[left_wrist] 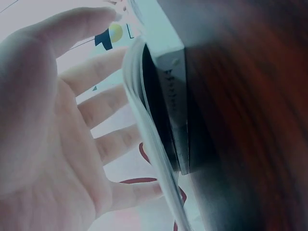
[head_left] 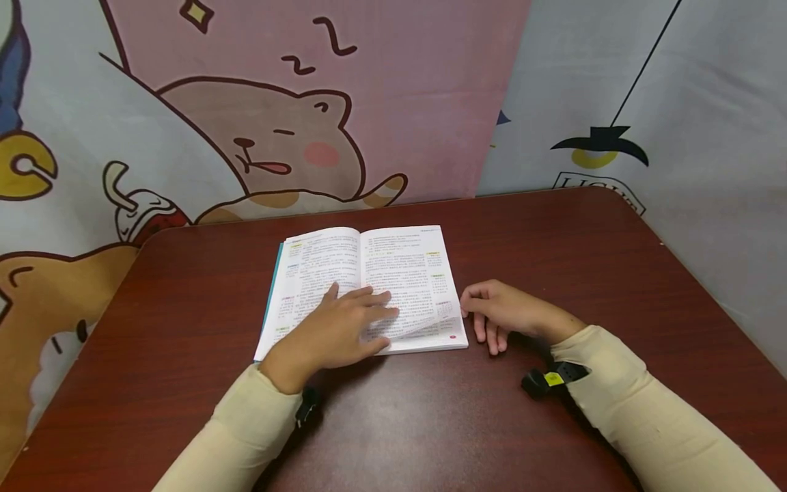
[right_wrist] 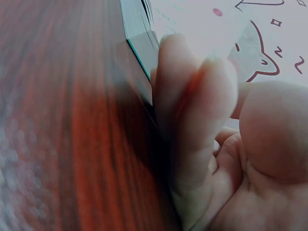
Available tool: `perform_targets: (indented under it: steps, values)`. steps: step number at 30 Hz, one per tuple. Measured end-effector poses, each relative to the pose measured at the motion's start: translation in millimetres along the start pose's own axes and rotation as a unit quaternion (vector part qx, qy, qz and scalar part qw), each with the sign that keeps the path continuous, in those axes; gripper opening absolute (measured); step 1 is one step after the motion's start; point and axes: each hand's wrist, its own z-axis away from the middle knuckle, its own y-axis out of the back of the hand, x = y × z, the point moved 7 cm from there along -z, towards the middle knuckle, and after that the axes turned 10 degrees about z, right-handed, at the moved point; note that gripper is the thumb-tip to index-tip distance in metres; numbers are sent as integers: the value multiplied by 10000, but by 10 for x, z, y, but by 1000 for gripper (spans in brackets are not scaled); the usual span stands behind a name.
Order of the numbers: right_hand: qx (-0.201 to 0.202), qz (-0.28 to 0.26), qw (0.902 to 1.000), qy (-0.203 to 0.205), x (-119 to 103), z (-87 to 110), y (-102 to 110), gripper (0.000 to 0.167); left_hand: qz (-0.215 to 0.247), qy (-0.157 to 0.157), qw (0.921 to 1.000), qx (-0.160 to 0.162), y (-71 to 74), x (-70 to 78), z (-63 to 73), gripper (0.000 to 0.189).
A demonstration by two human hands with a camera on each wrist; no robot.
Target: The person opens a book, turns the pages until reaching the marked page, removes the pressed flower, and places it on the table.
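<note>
An open book with printed text and small coloured margin labels lies on the table. My left hand rests across its lower middle, fingers spread over both pages. In the left wrist view, the left palm faces the curved page edges, fingers straight. At the book's right edge, my right hand has its thumb and index finger curled at a page, pinching its side. That page's lower edge stands slightly raised over the sheet beneath. Curled right-hand fingers hide the pinch point in the right wrist view.
The dark red-brown wooden table has rounded far corners. Behind it hangs a cartoon-printed cloth. A black strap device sits at the right wrist, and another at the left.
</note>
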Motion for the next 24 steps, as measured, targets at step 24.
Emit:
perform_targets:
  steps: [24]
  values:
    - [-1,309,9992,242,-1,-11,3,25,-87,-230,9993,281,37,47,-7,39]
